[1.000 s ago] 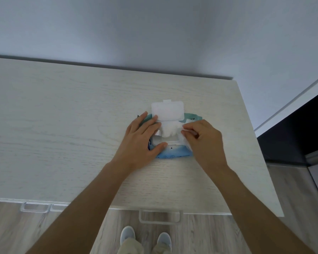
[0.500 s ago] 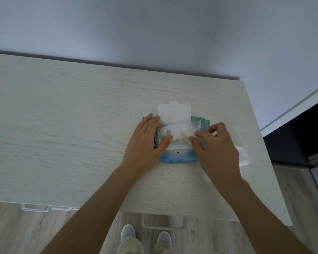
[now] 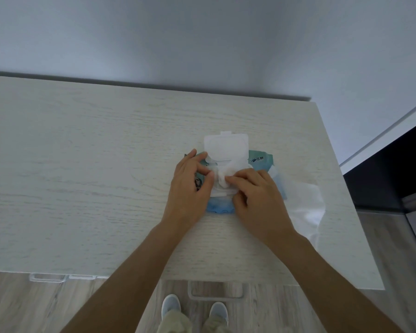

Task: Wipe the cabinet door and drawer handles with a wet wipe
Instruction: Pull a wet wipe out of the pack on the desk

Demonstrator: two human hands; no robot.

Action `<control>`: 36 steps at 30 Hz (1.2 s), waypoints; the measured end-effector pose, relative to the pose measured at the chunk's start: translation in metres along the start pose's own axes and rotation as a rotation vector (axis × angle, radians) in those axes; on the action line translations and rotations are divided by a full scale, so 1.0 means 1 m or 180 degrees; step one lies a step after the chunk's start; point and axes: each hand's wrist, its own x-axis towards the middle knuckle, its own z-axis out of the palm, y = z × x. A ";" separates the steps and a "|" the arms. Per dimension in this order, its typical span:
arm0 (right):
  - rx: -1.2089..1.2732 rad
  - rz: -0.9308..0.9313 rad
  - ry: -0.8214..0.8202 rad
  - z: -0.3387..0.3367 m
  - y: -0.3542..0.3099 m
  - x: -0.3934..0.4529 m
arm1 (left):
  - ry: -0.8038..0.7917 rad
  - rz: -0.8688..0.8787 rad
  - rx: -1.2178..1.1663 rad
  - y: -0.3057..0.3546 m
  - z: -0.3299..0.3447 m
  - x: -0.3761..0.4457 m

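Observation:
A blue and teal wet wipe pack (image 3: 261,161) lies on the pale wooden cabinet top (image 3: 94,176), its white lid (image 3: 225,147) flipped open. A bunched wipe (image 3: 222,176) sticks out of the opening. My left hand (image 3: 190,188) presses on the pack's left side, thumb and forefinger at the bunch. My right hand (image 3: 255,200) rests on the pack's right side, fingertips on the same bunch. A pulled-out white wet wipe (image 3: 303,203) trails from under my right hand and lies spread over the cabinet's right part. Clear handles (image 3: 215,290) (image 3: 47,278) stick out below the front edge.
The cabinet stands against a grey wall (image 3: 202,44). Its right edge drops to a dark opening (image 3: 389,176) and wood-look floor. My shoes (image 3: 171,306) stand on the floor right below the front edge.
A wipe has come out of the pack and now lies spread to the right of my right hand. Both hands' fingertips have closed in on the bunch at the opening.

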 end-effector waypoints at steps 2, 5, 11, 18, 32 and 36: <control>-0.0009 0.0002 -0.0062 0.000 -0.003 0.000 | -0.0012 -0.0010 -0.0093 0.000 0.001 -0.001; 0.0065 0.0017 -0.0183 -0.002 -0.005 0.001 | -0.0028 -0.0055 -0.0391 -0.001 0.002 -0.001; -0.0066 0.0385 -0.0548 -0.007 -0.020 0.009 | -0.0025 -0.0112 -0.0746 0.006 0.000 -0.003; 0.1672 0.0681 -0.0791 -0.017 -0.015 0.007 | 0.0001 -0.0107 -0.0707 0.007 -0.001 -0.004; 0.0101 0.0268 -0.0134 -0.005 -0.010 -0.004 | -0.0269 -0.0077 -0.0622 0.007 0.000 -0.007; 0.0198 0.0199 -0.0063 -0.008 -0.003 -0.001 | -0.0304 -0.0070 -0.0507 0.006 0.000 -0.008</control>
